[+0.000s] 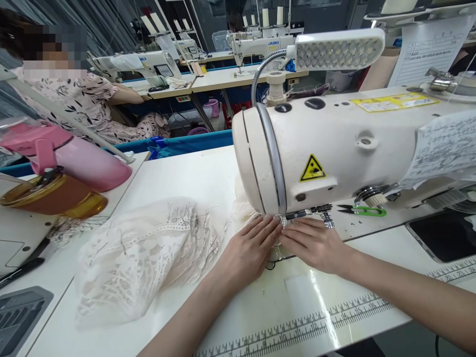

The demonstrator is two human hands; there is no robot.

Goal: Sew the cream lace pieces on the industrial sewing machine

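Note:
Under the head of a white sewing machine (327, 144), a narrow strip of white lace trim (284, 221) shows between my fingertips. My left hand (255, 248) has its fingers pressed together on the trim, left of the needle area. From the other side my right hand (316, 244) closes on the same trim, its fingertips almost touching the left ones. Both thumbs and most of the held piece are hidden. Left of my hands lies a bunched heap of sheer white lace fabric (148, 258) with loose dark thread ends.
Green thread snips (362, 210) and a phone (446, 235) lie right of the needle area. A printed ruler (297, 327) runs along the front edge. A pink bottle (85, 158) and an amber cup (59, 196) stand left. Another person (82, 99) sits beyond.

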